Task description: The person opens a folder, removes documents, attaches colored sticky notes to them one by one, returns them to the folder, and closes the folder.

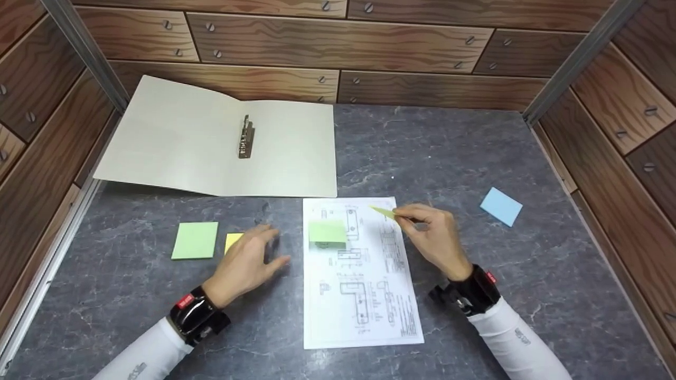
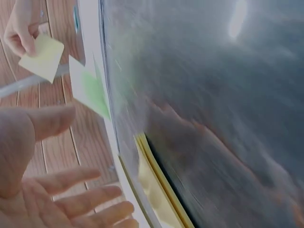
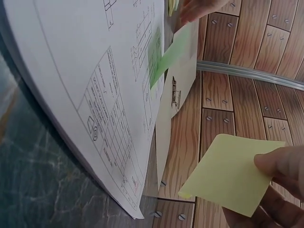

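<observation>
Between thumb and fingers my right hand (image 1: 434, 236) pinches a yellow sticky note (image 3: 232, 173), held over the upper right edge of a printed technical drawing (image 1: 364, 301). A green sticky note (image 1: 327, 232) is stuck on the drawing's upper left, one edge lifting off the paper. My left hand (image 1: 247, 264) hovers left of the drawing with its fingers spread and holds nothing. Partly hidden beneath it is a yellow sticky note pad (image 2: 159, 187). Just left of that hand lies a green sticky note pad (image 1: 194, 240).
An open white binder (image 1: 174, 137) with a metal clip (image 1: 246, 138) lies at the back left, its edge close to the drawing's top. A blue sticky note pad (image 1: 501, 206) sits at the right. Wood-patterned walls (image 1: 338, 42) enclose the table on the left, back and right.
</observation>
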`<state>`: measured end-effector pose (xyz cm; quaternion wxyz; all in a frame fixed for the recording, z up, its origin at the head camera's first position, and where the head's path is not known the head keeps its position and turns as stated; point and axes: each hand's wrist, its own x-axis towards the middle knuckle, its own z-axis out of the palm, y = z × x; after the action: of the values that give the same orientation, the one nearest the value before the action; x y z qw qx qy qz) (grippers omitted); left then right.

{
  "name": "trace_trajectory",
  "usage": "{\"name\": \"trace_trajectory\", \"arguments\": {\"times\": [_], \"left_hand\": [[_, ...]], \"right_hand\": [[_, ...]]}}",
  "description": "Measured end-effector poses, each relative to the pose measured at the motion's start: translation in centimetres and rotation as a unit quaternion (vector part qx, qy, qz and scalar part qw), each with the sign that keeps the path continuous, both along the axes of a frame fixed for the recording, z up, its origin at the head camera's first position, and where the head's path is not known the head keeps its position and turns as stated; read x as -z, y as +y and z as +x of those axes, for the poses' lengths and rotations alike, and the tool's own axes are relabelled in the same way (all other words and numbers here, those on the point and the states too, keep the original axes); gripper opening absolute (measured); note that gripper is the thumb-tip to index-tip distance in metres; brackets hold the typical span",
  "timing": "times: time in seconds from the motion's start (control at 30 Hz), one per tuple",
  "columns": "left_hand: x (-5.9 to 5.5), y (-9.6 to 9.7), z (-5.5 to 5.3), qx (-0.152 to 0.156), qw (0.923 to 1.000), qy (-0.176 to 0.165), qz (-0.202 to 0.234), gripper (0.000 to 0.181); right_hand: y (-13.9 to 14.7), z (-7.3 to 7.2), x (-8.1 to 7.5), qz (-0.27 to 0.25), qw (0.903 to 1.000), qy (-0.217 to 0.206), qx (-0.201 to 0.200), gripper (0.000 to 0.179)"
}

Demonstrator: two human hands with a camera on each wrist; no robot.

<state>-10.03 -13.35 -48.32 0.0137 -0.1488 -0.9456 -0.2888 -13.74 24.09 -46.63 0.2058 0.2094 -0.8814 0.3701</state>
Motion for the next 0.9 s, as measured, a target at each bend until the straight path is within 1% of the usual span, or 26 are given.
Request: {"name": "trace_trajectory", "arguments": {"times": [0.13, 0.23, 0.43, 0.5, 0.6, 0.73, 0.9], "left_hand": [[-0.1, 1.3, -0.3, 0.046, 0.9988, -0.004, -0.012, 0.069], [-0.1, 2.1, -0.6, 0.072, 0.9972, -0.01, -0.019, 0.075], [-0.1, 3.4, -1.4, 0.114, 0.9925, -0.031, -0.031, 0.083], [0.0, 3.8, -1.8, 0.125, 0.991, -0.035, -0.035, 0.084], [0.0, 4.3, -2.3, 0.137, 0.9885, -0.05, -0.041, 0.086], [0.1, 4.8, -2.5, 0.149, 0.9849, -0.07, -0.053, 0.087], [0.4, 5.2, -2.5, 0.15, 0.9838, -0.065, -0.073, 0.083]], "right_hand": [[0.0, 0.0, 0.1, 0.019, 0.9998, 0.001, 0.002, 0.02], [-0.1, 0.1, 0.2, 0.031, 0.9995, 0.003, -0.001, 0.021], [-0.6, 0.1, 0.3, 0.053, 0.9981, 0.022, -0.022, 0.021], [-0.9, 0.1, 0.3, 0.062, 0.9973, 0.03, -0.024, 0.021], [-1.3, 0.0, 0.4, 0.083, 0.9951, 0.047, -0.025, 0.021], [-1.7, 0.0, 0.6, 0.11, 0.9912, 0.066, -0.031, 0.022], [-1.9, -0.1, 1.0, 0.137, 0.9873, 0.07, -0.039, 0.022]]}}
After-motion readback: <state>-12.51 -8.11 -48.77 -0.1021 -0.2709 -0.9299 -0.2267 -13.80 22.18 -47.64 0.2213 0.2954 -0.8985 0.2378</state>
